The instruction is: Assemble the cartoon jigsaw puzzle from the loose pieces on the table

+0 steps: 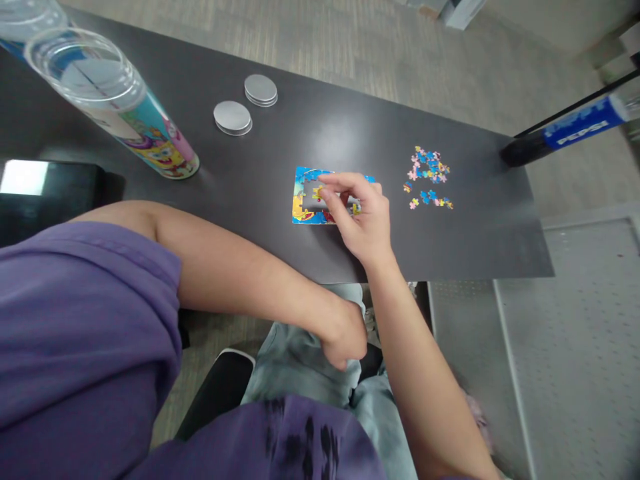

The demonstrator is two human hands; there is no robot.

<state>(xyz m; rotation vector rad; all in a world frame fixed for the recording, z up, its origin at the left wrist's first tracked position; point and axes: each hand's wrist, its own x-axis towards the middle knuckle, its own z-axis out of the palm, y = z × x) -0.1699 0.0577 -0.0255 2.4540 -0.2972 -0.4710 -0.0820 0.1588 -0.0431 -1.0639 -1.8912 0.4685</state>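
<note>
My right hand (364,215) is over a partly assembled jigsaw puzzle (301,213) on the dark table. Thumb and index finger are pinched at a small yellow puzzle piece (317,193) inside the frame of joined border pieces. The palm and fingers cover much of the puzzle's right side. Blue, yellow and red cartoon print shows along its edges. Below the table edge, my left hand (345,337) rests over my lap with its fingers curled in; nothing shows in it. To the right of the puzzle lies a scatter of loose puzzle pieces (429,165), pink, blue and yellow.
Two round silver tin lids (233,117) lie at the back left. Nearer me stands a tall clear-topped cylinder (165,150) with cartoon print, another behind it. A black device (50,200) sits at the left edge. A Pepsi bottle (575,130) stands at the right end.
</note>
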